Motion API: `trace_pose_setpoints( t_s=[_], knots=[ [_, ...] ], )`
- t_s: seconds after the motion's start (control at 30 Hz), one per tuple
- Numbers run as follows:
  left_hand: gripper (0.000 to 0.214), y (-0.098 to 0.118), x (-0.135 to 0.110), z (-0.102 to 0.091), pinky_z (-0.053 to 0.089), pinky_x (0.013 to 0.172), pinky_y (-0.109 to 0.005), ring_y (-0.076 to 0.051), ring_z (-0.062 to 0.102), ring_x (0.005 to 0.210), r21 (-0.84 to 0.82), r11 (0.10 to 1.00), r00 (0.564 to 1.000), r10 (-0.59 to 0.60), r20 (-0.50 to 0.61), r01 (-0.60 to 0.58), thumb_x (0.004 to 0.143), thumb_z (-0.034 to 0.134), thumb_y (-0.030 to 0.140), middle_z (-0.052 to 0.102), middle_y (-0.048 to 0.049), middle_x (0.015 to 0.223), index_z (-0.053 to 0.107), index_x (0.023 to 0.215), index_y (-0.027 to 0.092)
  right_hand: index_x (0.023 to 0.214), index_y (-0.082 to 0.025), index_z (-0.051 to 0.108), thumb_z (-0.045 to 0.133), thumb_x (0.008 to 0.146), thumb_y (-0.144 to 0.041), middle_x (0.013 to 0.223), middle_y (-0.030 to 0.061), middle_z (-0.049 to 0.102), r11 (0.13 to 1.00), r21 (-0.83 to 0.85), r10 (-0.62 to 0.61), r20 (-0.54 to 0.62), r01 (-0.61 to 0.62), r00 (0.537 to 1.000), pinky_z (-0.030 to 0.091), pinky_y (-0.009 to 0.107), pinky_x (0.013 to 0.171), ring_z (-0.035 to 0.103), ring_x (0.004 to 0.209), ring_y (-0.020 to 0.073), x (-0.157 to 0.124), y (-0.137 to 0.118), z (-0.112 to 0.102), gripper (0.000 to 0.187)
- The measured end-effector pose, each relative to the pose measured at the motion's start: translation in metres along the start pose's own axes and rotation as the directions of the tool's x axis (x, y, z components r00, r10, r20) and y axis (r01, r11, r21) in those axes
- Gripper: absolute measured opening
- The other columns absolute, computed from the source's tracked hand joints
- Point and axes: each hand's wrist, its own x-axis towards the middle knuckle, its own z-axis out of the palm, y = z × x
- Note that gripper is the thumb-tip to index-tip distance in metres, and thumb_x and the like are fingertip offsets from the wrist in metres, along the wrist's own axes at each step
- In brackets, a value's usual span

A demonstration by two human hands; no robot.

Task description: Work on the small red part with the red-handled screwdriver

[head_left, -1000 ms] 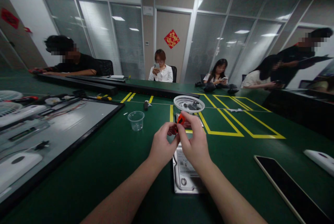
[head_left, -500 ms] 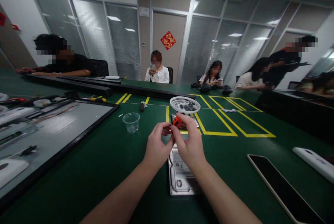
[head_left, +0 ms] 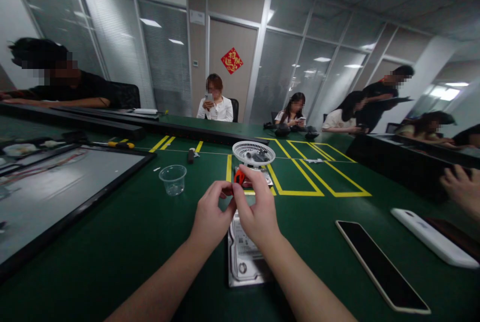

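My left hand (head_left: pixel 211 216) and my right hand (head_left: pixel 256 209) meet above the green table (head_left: pixel 142 232), both closed in a pinch on a small red-orange tool (head_left: pixel 239 177) whose shape I cannot make out. Under them lies a silver hard drive (head_left: pixel 243 257), flat on the table. Just beyond stands a white round mesh basket (head_left: pixel 253 152) holding small dark parts. A clear plastic cup (head_left: pixel 173 179) stands left of my hands.
A large black-framed panel (head_left: pixel 67 187) covers the left of the table. A dark phone (head_left: pixel 380 264) and a white device (head_left: pixel 433 237) lie at right, near another person's hand (head_left: pixel 463 189). Several people sit along the far edge. Yellow tape lines (head_left: pixel 311 174) mark the cloth.
The view has swung to the right, so everything has slid left in the frame. My hands keep the same pinch on the red tool. Another person's hand has come in at the right edge.
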Motion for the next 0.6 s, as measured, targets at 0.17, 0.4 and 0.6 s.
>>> trace_pose_setpoints(
  t_s=[0.17, 0.4, 0.6],
  knots=[
    [0.019, 0.0004, 0.0003, 0.0004, 0.052, 0.077, -0.03, -0.018, 0.066, 0.086, 0.006, 1.0, 1.0, 0.0, -0.013, 0.0, 0.088, 0.066, 0.013, 0.07, -0.0022, 0.096, 0.065, 0.106, 0.02, 0.146, -0.027, 0.054, 0.05, 0.105, -0.016, 0.136, 0.0099, 0.067, 0.999, 0.04, 0.005, 0.016, -0.006, 1.0, 0.057, 0.042, 0.103, 0.067, 0.121, 0.0226, -0.0014, 0.0016, 0.0019, 0.043],
    [0.011, -0.0011, 0.0001, 0.0014, 0.052, 0.077, -0.03, -0.017, 0.065, 0.084, -0.006, 1.0, 1.0, -0.003, 0.011, 0.003, 0.091, 0.064, 0.014, 0.069, -0.0016, 0.092, 0.066, 0.1, 0.02, 0.142, -0.028, 0.058, 0.058, 0.102, -0.021, 0.127, 0.01, 0.067, 1.0, -0.003, -0.003, -0.006, 0.003, 1.0, 0.059, 0.043, 0.097, 0.066, 0.115, 0.0238, 0.0007, -0.0007, -0.0005, 0.04],
    [0.024, -0.0015, -0.0003, 0.0014, 0.054, 0.08, -0.031, -0.019, 0.068, 0.091, -0.017, 1.0, 1.0, -0.003, -0.003, 0.003, 0.09, 0.067, 0.017, 0.072, -0.0046, 0.102, 0.064, 0.114, 0.02, 0.143, -0.028, 0.057, 0.051, 0.105, -0.018, 0.13, 0.0099, 0.069, 1.0, 0.026, 0.0, 0.007, -0.001, 1.0, 0.059, 0.042, 0.099, 0.068, 0.115, 0.0228, 0.0005, -0.0007, 0.0, 0.039]
  ],
)
